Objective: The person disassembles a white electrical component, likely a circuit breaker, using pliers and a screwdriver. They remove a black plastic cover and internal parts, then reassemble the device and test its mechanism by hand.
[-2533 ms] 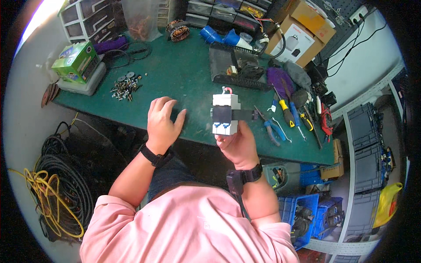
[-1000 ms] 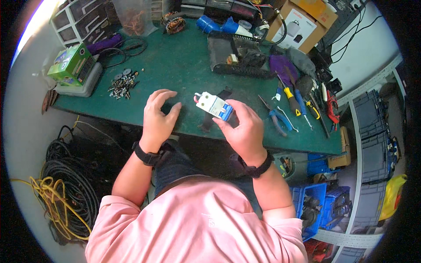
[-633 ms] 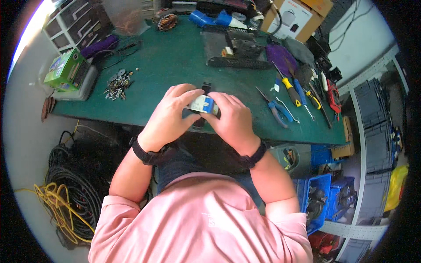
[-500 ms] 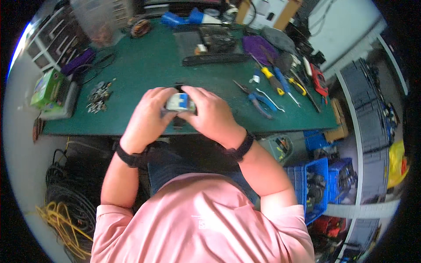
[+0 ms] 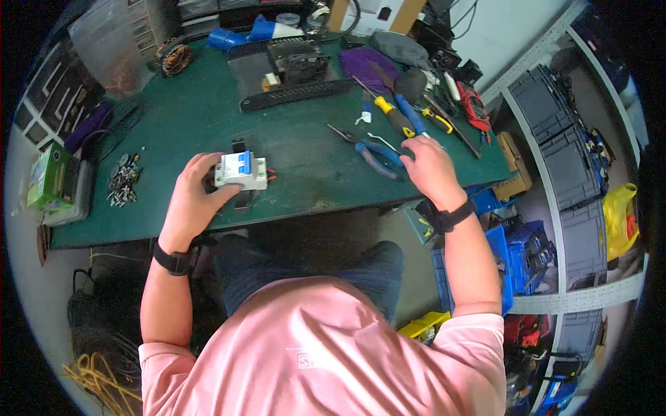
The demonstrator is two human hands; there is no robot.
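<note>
My left hand [image 5: 192, 192] is closed around a white circuit breaker [image 5: 239, 170] with blue toggles, fingers at its left side and thumb along its near edge. Black strip ends [image 5: 241, 200] stick out above and below it, and short red wires show at its right. My right hand [image 5: 431, 168] is among the tools, its fingers curled down over the ends of a blue-handled tool [image 5: 411, 114] and a thin wrench [image 5: 383, 143]; what they grip is hidden. Blue-handled pliers [image 5: 379, 159] lie just left of that hand. A yellow-and-black screwdriver [image 5: 393, 116] lies beyond it.
On the green bench [image 5: 180, 125], small metal parts [image 5: 123, 179] are heaped at left, near a green box [image 5: 52, 177]. A black bar [image 5: 297, 96] lies toward the back. At right are a red tool [image 5: 474, 107] and shelving [image 5: 555, 201]; a blue crate [image 5: 501, 267] stands below.
My right hand has let go of the breaker and moved right to the tools. My left hand still holds the breaker, now with its blue toggles in plain sight. The whole view has shifted.
</note>
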